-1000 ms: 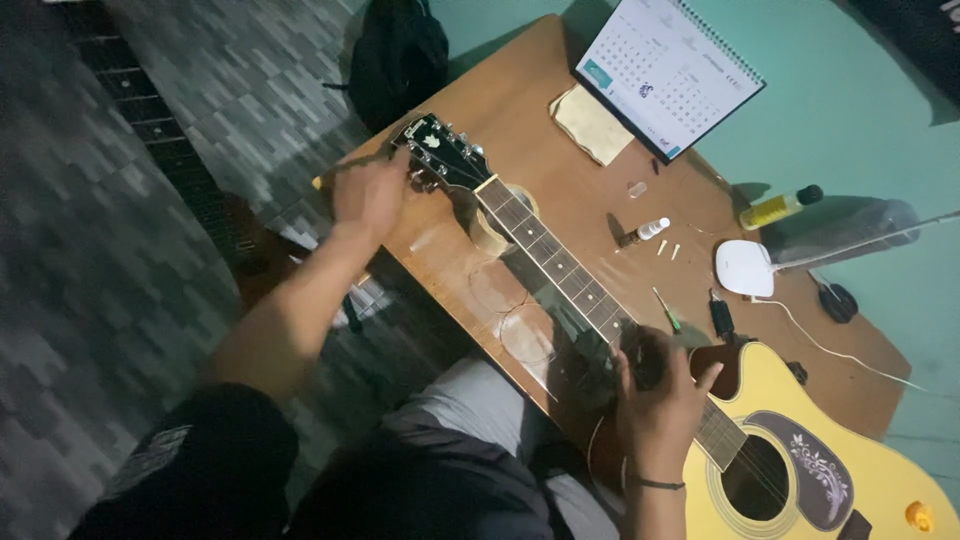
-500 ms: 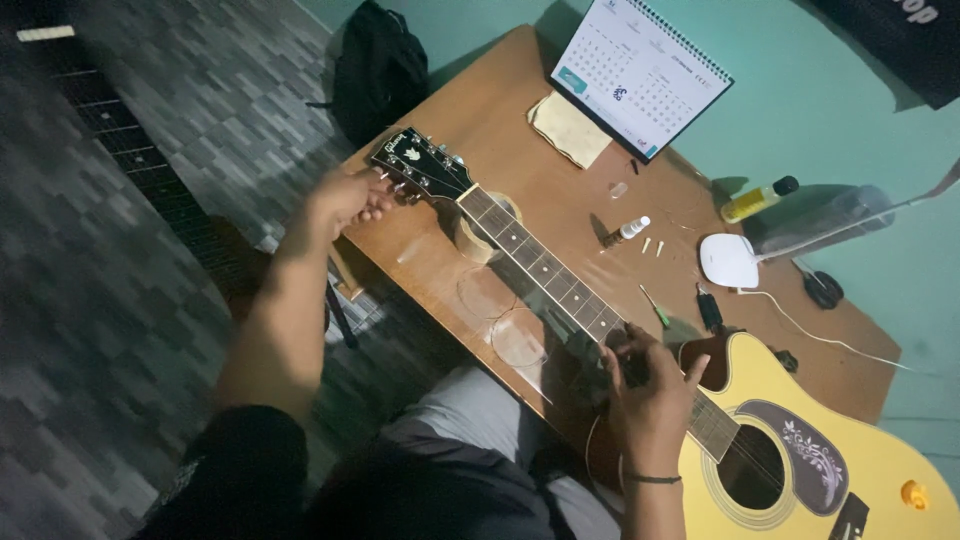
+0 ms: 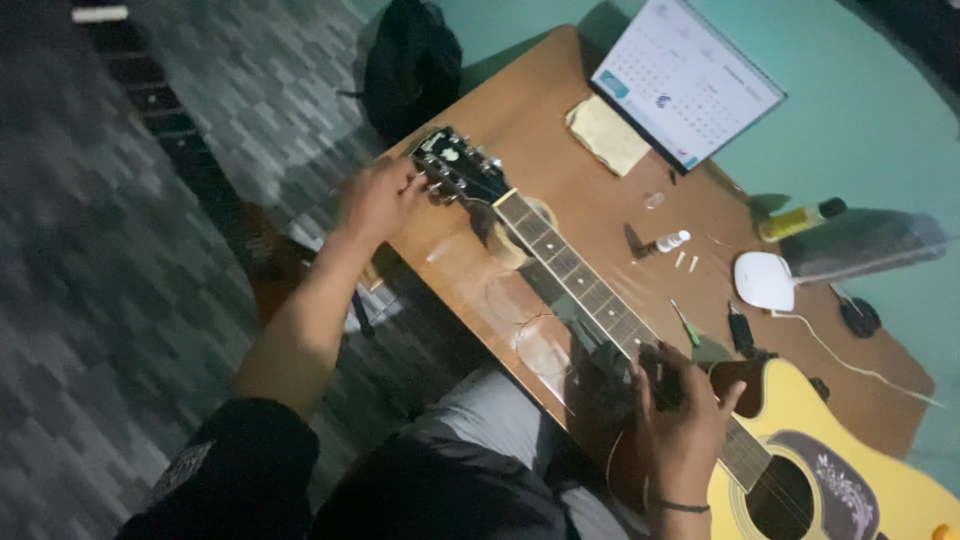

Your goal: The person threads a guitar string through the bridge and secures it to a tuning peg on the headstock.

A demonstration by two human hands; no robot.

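We see a big wooden table [image 3: 560, 160] with a yellow guitar [image 3: 900, 500] lying flat across it, body toward us and neck [image 3: 570, 270] pointing away. The head of the guitar [image 3: 455, 165] sits near the far left edge of the table, so a hard bump could push it off (we think that is the biggest worry).

A desk calendar [image 3: 685, 85] stands at the back. It leans, and a knock from the neck could tip it over.

Our left hand [image 3: 375, 200] is at the head of the guitar, fingers pinched around a tuning peg. If it turns too much, a string could snap and sting.

Our right hand [image 3: 680, 425] rests on the strings where the neck meets the body, fingers curled down on them. The picture is too dark to tell whether it pinches a string or only presses.

A white round gadget [image 3: 765, 280] lies near the neck with its cord trailing off. A sleeve could catch that cord.

A yellow bottle [image 3: 795, 220] lies on its side and might roll.

Tiny white bits [image 3: 686, 262] and a small green tool [image 3: 685, 323] sit just beside the neck. If the guitar slides, it could sweep them to the floor.
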